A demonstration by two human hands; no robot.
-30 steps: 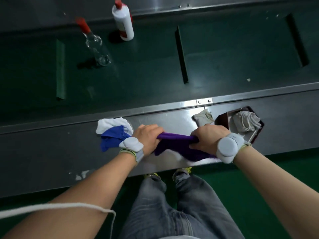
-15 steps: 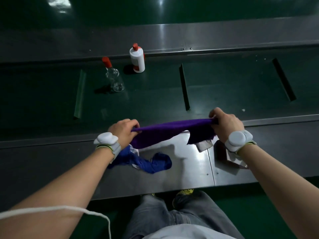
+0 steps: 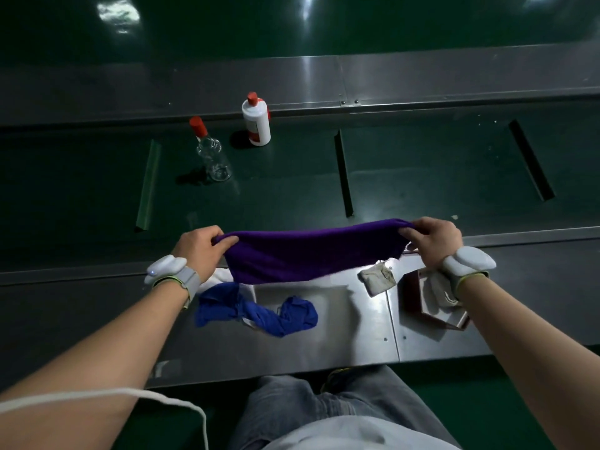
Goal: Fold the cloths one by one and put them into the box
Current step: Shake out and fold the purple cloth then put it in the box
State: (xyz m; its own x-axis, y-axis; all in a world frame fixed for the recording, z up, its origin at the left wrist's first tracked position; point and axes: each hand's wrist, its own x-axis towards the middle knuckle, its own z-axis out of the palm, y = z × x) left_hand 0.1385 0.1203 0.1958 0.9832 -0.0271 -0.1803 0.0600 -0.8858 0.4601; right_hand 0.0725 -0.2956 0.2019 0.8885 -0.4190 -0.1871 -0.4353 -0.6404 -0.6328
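Note:
A purple cloth [image 3: 308, 254] hangs stretched in the air above the metal ledge. My left hand [image 3: 201, 246] pinches its left end and my right hand [image 3: 433, 240] pinches its right end. Below it a crumpled blue cloth [image 3: 259, 313] lies on the ledge, partly over a white cloth [image 3: 224, 277]. A small folded grey cloth [image 3: 376, 277] rests to the right. The brown box [image 3: 412, 297] sits under my right wrist with a pale cloth [image 3: 438, 290] inside, partly hidden by the wrist.
A steel ledge [image 3: 324, 339] runs across in front of me. Behind it lies a dark green belt [image 3: 422, 170] with upright dividers. A clear bottle [image 3: 211, 151] and a white bottle [image 3: 256, 121], both red-capped, stand on the belt at left.
Both hands lifted the purple cloth off the ledge and pulled apart, spreading it wide. The blue cloth underneath came into view. The view tilted up.

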